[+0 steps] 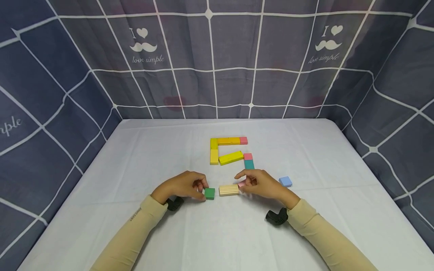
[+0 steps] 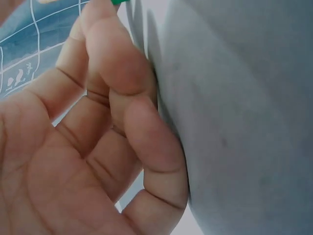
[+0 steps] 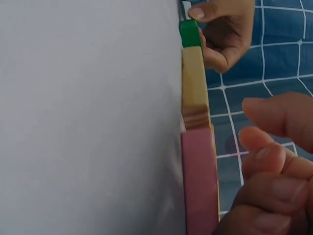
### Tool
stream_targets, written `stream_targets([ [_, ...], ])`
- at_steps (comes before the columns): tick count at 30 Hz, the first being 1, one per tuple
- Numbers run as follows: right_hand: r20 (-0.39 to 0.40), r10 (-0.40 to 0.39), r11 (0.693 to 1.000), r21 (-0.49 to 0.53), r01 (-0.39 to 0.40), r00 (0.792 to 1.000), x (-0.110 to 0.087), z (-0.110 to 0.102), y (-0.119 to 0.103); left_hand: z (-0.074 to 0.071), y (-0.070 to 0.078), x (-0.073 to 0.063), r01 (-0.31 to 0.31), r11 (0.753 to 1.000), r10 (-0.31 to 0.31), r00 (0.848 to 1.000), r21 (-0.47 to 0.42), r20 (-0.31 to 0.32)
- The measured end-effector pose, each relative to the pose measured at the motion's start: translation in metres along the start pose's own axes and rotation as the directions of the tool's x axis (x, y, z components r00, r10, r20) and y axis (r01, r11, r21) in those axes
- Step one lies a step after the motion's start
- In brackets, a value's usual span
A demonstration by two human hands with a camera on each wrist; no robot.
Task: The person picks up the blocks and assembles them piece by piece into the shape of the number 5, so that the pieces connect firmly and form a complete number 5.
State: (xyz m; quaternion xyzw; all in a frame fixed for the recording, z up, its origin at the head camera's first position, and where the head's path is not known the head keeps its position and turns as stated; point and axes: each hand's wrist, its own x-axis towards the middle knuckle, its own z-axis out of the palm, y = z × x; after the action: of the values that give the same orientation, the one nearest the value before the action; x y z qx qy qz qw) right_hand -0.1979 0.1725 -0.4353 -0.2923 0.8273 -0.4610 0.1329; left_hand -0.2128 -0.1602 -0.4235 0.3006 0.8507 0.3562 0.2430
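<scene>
My left hand (image 1: 188, 183) pinches the left end of a small green block (image 1: 210, 194) between thumb and index finger; the other fingers curl toward the palm. In the left wrist view only a sliver of the green block (image 2: 119, 2) shows past the fingertips. To its right, across a small gap, lies a ribbed natural-wood block (image 1: 228, 190). A pink block (image 1: 241, 184) meets the wood block's right end, partly hidden under my right hand (image 1: 264, 183). The right wrist view has the right fingers (image 3: 279, 117) loosely bent above the pink block (image 3: 199, 176), apart from it.
Farther back, yellow blocks (image 1: 214, 156), an orange block (image 1: 228, 141) and a pink end block (image 1: 243, 140) form a bent line. A slanted yellow block (image 1: 231, 158) leads to a pink block (image 1: 248, 156) and teal block (image 1: 249, 164). A blue block (image 1: 285, 181) lies right of the right hand.
</scene>
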Motion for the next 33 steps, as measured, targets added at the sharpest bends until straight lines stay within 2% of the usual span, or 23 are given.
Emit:
stream_targets([
  [3,0.004,-0.024,0.999,0.038,0.024,1.0,-0.001,-0.008,0.003,0.001,0.003,0.0,0.002,1.0,-0.002,1.0,0.006,-0.009],
  [14,-0.014,-0.035,0.997,0.062,0.036,0.999,-0.006,-0.048,0.013,0.007,0.01,0.0,0.034,0.998,-0.031,0.999,0.056,-0.044],
  [26,-0.029,0.037,0.998,0.056,-0.035,0.999,-0.02,-0.084,0.02,0.011,0.012,0.002,0.029,0.997,-0.025,0.998,0.078,-0.054],
  [33,-0.037,0.069,0.995,0.075,-0.066,0.997,-0.027,-0.098,0.033,0.012,0.017,0.002,0.033,0.996,-0.028,0.998,0.079,-0.054],
])
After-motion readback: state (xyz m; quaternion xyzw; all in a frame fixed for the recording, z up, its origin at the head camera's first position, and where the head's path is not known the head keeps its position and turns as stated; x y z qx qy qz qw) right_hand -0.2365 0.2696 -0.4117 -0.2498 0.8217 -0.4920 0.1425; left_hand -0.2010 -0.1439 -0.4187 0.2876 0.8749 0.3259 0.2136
